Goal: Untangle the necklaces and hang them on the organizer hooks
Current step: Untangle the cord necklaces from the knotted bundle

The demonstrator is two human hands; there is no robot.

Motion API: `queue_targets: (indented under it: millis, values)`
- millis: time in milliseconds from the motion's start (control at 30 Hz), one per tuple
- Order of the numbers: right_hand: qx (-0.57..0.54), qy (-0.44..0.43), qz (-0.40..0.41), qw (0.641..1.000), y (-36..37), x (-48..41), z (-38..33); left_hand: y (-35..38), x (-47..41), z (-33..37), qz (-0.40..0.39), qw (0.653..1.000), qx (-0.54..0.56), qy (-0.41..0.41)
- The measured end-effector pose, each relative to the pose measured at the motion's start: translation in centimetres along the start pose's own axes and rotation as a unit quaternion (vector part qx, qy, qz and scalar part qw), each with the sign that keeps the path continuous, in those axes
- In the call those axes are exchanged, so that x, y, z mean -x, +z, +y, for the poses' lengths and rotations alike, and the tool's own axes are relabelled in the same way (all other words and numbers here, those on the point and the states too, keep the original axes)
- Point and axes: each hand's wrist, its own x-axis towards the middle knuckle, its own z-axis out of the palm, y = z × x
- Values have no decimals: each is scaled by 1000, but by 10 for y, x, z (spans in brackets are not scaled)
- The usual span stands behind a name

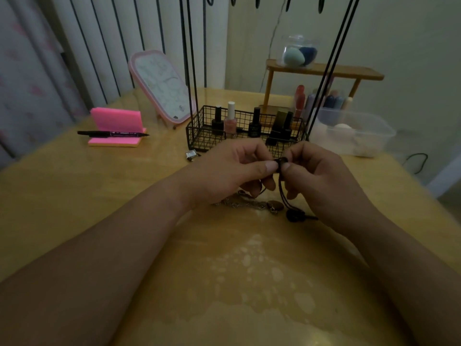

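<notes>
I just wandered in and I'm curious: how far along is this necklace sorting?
Early on. Done: nothing visibly; the hooks in view carry no necklace. In hand: the left hand and right hand pinch the black cord necklace at one spot, apparently working a knot. Left: the chain necklace lies heaped on the table beneath them, and both need hanging.

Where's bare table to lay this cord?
Bare: the table left of the left hand, toward the pink sticky notes; also between the forearms. Crowded: under the hands holding the black cord, where the chain necklace lies, and by the wire basket.
</notes>
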Motion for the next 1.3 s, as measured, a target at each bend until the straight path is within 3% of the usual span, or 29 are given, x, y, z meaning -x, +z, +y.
queue_targets:
  millis: [200, 367, 567, 733, 800, 933, 1100, 1200, 1300]
  values:
    - [78, -44, -39, 995, -2, 3, 0, 2, 0, 1, 7, 1000, 16, -10]
    - [74, -81, 1, 994, 0, 3, 0, 3, 0, 3, 18, 1000, 11, -24]
    - [-26, -50, 0, 998, 2, 2, -4, 6, 1, 6, 9, 999, 20, -37]
    - [-198, 47, -45, 978, 0, -2, -2, 8, 2, 11, 24, 999, 33, -26]
    - [-215, 78, -73, 971, -2, -3, -1, 8, 2, 11, 30, 999, 29, -18]
    - [-102, 89, -111, 984, -5, -2, -1, 7, 1, 7, 38, 999, 14, -2]
    - [-11, 25, -86, 996, -5, 1, -4, 11, 1, 8, 54, 998, 11, -5]
    - [-140, 42, -63, 987, -7, -2, -4, 10, 0, 9, 68, 997, 22, -8]
    - [-291, 88, -74, 950, -7, -5, -3, 10, 1, 10, 63, 997, 37, -7]
